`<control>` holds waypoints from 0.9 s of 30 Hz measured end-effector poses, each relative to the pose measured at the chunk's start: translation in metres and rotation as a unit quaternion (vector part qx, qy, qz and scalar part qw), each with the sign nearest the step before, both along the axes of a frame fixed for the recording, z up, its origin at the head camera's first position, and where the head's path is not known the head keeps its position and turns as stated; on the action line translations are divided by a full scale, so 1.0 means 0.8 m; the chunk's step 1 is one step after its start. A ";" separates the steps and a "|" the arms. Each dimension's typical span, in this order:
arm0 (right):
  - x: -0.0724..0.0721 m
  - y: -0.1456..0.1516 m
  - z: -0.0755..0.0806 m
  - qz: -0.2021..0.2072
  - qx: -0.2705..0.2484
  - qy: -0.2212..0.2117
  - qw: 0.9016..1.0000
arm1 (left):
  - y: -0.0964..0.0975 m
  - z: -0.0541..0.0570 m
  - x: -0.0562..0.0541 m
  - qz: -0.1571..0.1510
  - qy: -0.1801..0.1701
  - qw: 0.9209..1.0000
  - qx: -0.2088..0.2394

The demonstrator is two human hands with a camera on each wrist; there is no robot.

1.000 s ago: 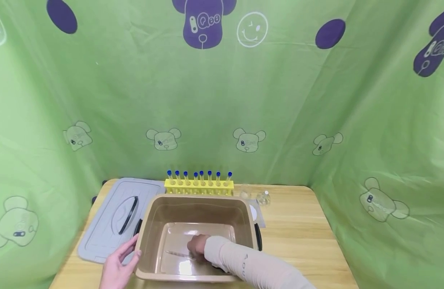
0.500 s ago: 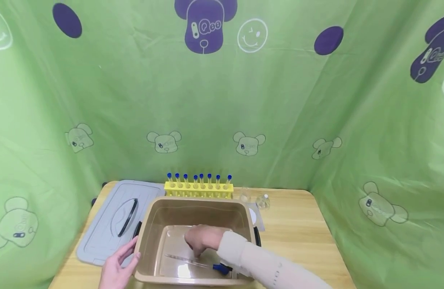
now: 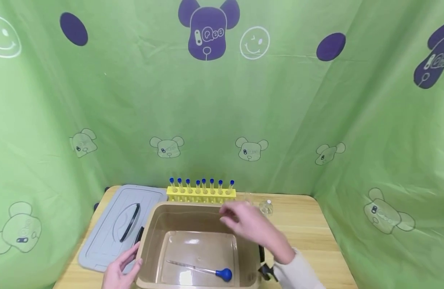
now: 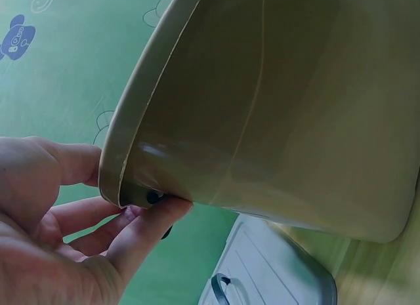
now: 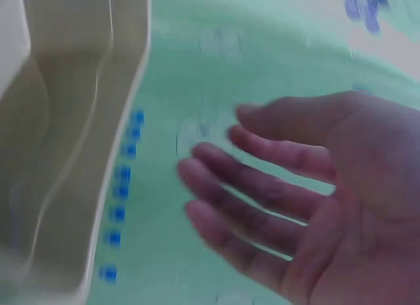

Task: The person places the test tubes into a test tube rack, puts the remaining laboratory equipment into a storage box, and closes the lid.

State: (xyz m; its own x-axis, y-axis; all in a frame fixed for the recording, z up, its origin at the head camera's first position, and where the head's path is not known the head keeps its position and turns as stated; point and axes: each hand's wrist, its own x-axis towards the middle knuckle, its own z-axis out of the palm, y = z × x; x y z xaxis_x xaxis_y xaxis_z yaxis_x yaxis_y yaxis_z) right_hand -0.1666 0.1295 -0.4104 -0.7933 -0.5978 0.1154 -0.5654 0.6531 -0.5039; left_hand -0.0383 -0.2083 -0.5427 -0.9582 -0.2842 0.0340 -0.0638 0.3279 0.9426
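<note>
A brown plastic bin (image 3: 187, 214) stands at the front of the wooden table. My left hand (image 3: 121, 268) grips its left rim near the front corner; in the left wrist view, thumb and fingers (image 4: 85, 216) lie on either side of the rim. On the bin's floor lies a long clear pipette with a blue bulb (image 3: 223, 274), its thin end pointing left. My right hand (image 3: 252, 226) is in the air above the bin's back right part, fingers loosely bent. The right wrist view shows nothing in that hand (image 5: 308, 200).
Behind the bin, a yellow rack (image 3: 201, 194) holds several blue-capped test tubes. A grey lid (image 3: 110, 233) with a black handle lies on the left. At the back right is a small clear glass vessel (image 3: 266, 207). A green printed curtain (image 3: 207, 100) encloses the table (image 3: 308, 237).
My right hand has risen from the bin's floor and moved right toward the back rim, leaving the blue-bulbed pipette in full view. My left hand keeps its place on the rim.
</note>
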 end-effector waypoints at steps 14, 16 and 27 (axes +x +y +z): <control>-0.134 0.152 -0.126 -0.194 -0.025 0.081 0.977 | 0.000 -0.006 -0.002 0.003 0.039 0.999 0.004; -0.147 0.165 -0.146 -0.204 -0.017 0.060 0.977 | 0.000 -0.007 -0.003 0.002 0.043 0.999 0.010; -0.189 0.200 -0.220 -0.227 0.053 -0.015 0.972 | -0.001 -0.006 -0.004 0.000 0.040 0.999 0.021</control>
